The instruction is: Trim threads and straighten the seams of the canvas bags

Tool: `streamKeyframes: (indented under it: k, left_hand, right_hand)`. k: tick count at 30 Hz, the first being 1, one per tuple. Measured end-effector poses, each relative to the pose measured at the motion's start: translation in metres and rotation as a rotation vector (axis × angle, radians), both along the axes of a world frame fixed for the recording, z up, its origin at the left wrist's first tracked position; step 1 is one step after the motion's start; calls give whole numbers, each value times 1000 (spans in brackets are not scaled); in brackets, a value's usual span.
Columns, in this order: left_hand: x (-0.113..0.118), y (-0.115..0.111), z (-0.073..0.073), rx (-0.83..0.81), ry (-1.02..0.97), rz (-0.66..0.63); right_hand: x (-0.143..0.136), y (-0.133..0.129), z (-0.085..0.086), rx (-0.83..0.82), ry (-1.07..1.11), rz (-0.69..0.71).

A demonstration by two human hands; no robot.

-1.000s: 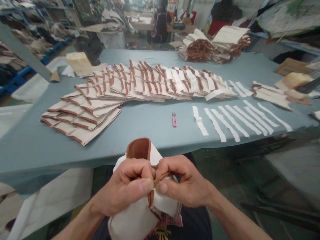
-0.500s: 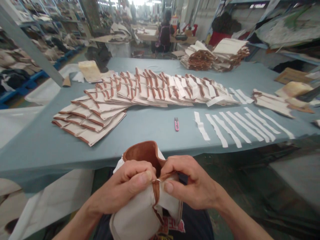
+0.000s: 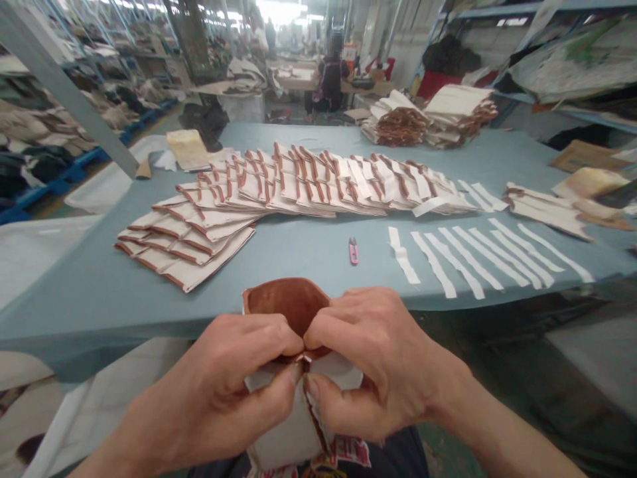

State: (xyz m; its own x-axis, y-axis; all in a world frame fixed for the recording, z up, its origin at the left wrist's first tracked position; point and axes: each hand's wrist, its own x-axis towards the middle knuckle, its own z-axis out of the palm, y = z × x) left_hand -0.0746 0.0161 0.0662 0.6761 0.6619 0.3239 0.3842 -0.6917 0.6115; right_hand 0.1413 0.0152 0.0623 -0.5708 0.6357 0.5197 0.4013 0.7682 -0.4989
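Between my two hands is a cream fabric piece [image 3: 286, 435] with a brown lining, its brown inside opening away from me. My left hand [image 3: 233, 372] pinches the rim on one side of the seam. Directly opposite, my right hand [image 3: 373, 358] pinches the other side, thumb and forefinger closed. A small white bit shows at the seam between the fingertips. The piece is held over my lap, near the table's front edge. Pink thread snips [image 3: 353, 251] lie on the blue table [image 3: 298, 255] beyond my hands.
A long overlapping row of cream pieces with brown edges [image 3: 308, 192] crosses the table. Several white strips [image 3: 462, 259] lie at the right. Stacked pieces [image 3: 398, 119] stand at the back, and a folded bundle [image 3: 542, 209] lies far right. A person [image 3: 331, 79] sits in the background.
Both hands have risen slightly and drawn closer together at the seam. The fabric piece has come up with them, its brown opening now facing more toward the camera.
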Motion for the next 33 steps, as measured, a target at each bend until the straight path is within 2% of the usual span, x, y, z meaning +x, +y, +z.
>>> streamKeyframes:
  k: [3,6,10,15,24,28,33]
  left_hand:
    - [0,1,-2,-29,0,31]
    - [-2,4,0,-138,33,38]
    - [-4,15,6,-264,137,-37]
    - [-4,30,5,-305,265,-126]
    - [-9,39,-2,-377,197,-232]
    - [-7,31,-9,-286,172,-175]
    - [-5,21,-10,-86,195,-112]
  right_hand:
    - [0,0,-6,-98,29,-28]
    - [0,-1,-13,-155,40,-53]
    - [-2,-2,-21,-151,-16,-96]
    - [-5,0,-25,-126,-70,-140]
    - [-2,2,-30,-245,14,-64]
    - [-1,2,-29,-327,68,-33]
    - [4,10,-26,-426,-54,43]
